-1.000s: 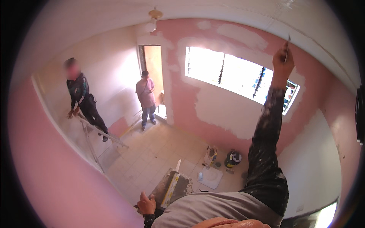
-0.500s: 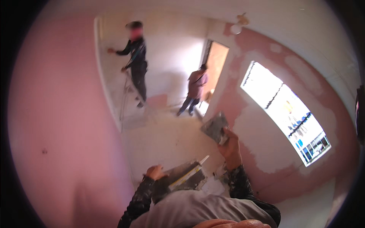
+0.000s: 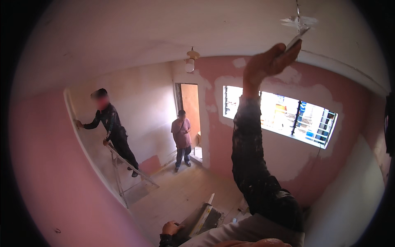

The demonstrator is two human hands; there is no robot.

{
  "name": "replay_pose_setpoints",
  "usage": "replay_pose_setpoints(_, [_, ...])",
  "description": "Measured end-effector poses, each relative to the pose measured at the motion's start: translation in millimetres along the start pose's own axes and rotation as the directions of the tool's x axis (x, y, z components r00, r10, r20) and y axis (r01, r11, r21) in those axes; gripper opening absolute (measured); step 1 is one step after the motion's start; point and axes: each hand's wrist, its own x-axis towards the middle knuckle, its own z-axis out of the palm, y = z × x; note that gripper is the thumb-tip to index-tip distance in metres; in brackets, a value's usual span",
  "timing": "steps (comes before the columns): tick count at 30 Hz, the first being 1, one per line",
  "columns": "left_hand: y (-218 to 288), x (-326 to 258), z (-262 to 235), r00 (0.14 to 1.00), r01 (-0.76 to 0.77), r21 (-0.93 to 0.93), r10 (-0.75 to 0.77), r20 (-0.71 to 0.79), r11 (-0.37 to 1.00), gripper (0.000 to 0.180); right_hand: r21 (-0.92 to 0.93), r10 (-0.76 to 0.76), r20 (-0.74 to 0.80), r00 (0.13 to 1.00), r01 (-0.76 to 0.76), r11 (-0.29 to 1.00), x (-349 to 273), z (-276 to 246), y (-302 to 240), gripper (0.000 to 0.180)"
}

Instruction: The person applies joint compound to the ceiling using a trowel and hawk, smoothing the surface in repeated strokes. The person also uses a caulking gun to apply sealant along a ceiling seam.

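My right hand [image 3: 269, 64] is raised high at the ceiling, its fingers closed on a flat putty knife [image 3: 294, 41]. The blade's end is at a white filler patch [image 3: 302, 20] over a dark crack. Low in front of me, my left hand [image 3: 170, 227] is curled at the near-left edge of a dark flat board [image 3: 193, 220]. A pale strip with yellow on it [image 3: 202, 218] lies across the board. My body hides the board's near end.
A person in dark clothes [image 3: 117, 131] stands on a stepladder [image 3: 117, 173] by the left wall. Another person in a pink shirt [image 3: 181, 133] stands near the doorway [image 3: 190, 111]. A light bulb [image 3: 189, 65] hangs from the ceiling. The right wall has a barred window [image 3: 284, 115].
My right hand has risen with the putty knife from waist height to the ceiling. The view has tilted upward. My left hand stays by the board. The person in pink now stands more upright.
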Motion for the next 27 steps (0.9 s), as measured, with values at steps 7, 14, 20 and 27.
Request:
replay_pose_setpoints(7, [2, -4, 3, 1.000, -0.002, 0.003, 0.002, 0.003, 1.000, 0.057, -0.141, -0.033, 0.041, 0.999, 0.039, 0.989, 15, 23, 11, 0.057])
replay_pose_setpoints(14, [3, -6, -2, 1.000, -0.016, -0.019, 0.016, -0.013, 1.000, 0.056, 0.041, 0.189, -0.053, 0.981, -0.187, 0.982, 11, 17, -3, 0.047])
replay_pose_setpoints(20, [4, -4, -1, 0.999, -0.025, -0.004, 0.025, -0.030, 1.000, 0.054, 0.736, 0.607, 0.449, 0.655, -0.656, 0.164, 22, -70, -71, 0.029])
replay_pose_setpoints(27, [3, -1, -8, 0.998, -0.046, -0.022, 0.047, 0.046, 0.999, 0.063, 0.387, 0.525, 0.818, 0.237, -0.901, -0.197, 86, -89, -31, 0.027])
